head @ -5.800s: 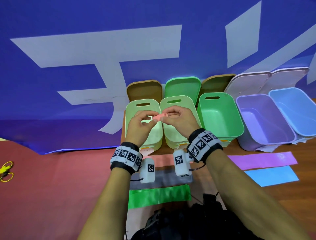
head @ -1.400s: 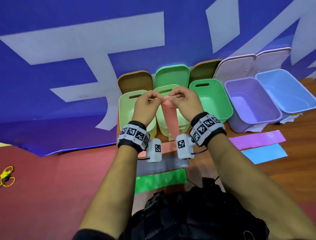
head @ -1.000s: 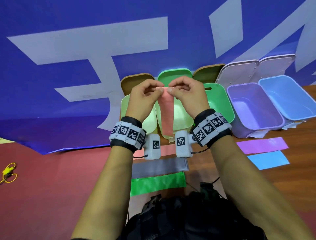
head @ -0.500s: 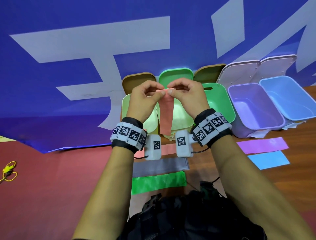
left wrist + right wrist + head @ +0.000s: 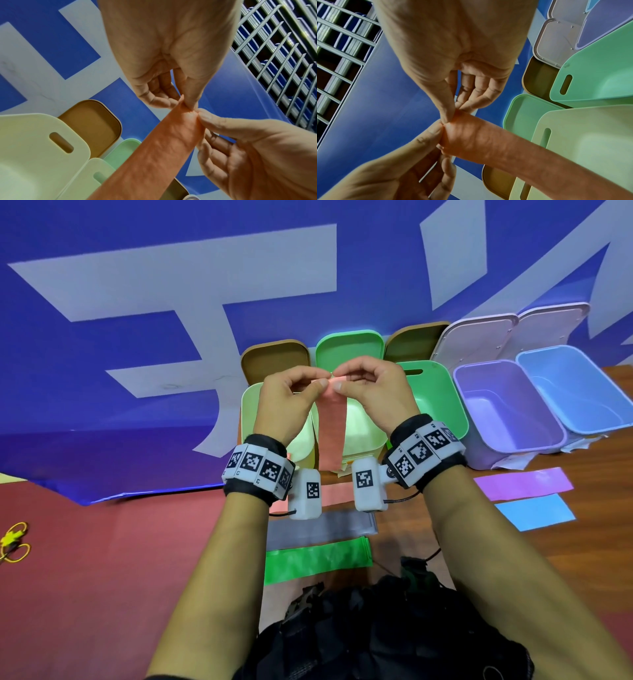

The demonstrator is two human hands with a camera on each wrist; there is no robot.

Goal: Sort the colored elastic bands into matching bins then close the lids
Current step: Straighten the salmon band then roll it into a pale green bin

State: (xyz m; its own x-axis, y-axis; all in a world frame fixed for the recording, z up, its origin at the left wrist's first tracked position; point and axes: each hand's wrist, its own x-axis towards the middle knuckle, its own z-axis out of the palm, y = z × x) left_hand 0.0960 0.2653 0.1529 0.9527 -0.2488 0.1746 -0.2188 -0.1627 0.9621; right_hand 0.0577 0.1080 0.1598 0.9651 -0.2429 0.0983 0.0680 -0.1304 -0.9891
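A salmon-pink elastic band (image 5: pixel 330 433) hangs straight down from my two hands above the middle pale green bin (image 5: pixel 363 433). My left hand (image 5: pixel 322 383) pinches its top edge from the left, and my right hand (image 5: pixel 337 381) pinches it from the right, thumbs nearly touching. The left wrist view shows the band (image 5: pixel 154 155) pinched by my left hand (image 5: pixel 187 105). The right wrist view shows the band (image 5: pixel 488 142) under my right hand (image 5: pixel 453 112). Another pink band (image 5: pixel 337 491), a grey band (image 5: pixel 322 530) and a green band (image 5: pixel 317 563) lie flat below my wrists.
Open bins stand in a row: pale yellow-green (image 5: pixel 250 412), green (image 5: pixel 442 398), purple (image 5: pixel 507 405), blue (image 5: pixel 575 392), with lids (image 5: pixel 274 357) leaning behind against a blue banner. A purple band (image 5: pixel 522 484) and a blue band (image 5: pixel 534 511) lie at right. A black bag (image 5: pixel 376 628) is near me.
The pink band, bunched between my fingers earlier, now hangs unrolled full length. Both hands rose slightly and have held nearly still over the last half second.
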